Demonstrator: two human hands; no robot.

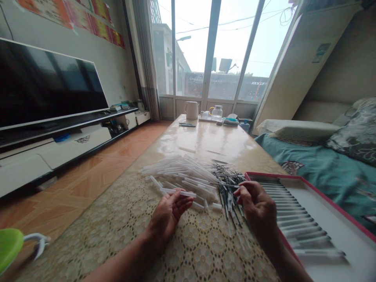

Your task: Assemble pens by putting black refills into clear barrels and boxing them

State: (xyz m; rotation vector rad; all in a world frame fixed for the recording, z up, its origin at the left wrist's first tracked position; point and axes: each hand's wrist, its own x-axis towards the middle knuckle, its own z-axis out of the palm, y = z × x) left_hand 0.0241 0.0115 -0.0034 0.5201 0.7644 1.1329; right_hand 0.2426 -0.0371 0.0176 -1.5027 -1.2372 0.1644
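My left hand (172, 211) is curled round a clear plastic pen barrel (179, 192), held level just above the table. My right hand (257, 205) pinches a thin dark refill (225, 184) whose tip points left toward the barrel. Beyond the left hand lies a heap of clear pen barrels (182, 174). A pile of dark refills (229, 188) lies between the two hands. Right of my right hand stands a red-rimmed white tray (331, 221) holding a row of several finished pens (296, 219).
The table has a lace-patterned cover (129, 231). At its far end stand a white jug (191, 110), a glass jar (217, 112) and small items. A television (44, 86) on a low cabinet lies left, a bed with teal cover (331, 172) right, a green object (8, 246) at bottom left.
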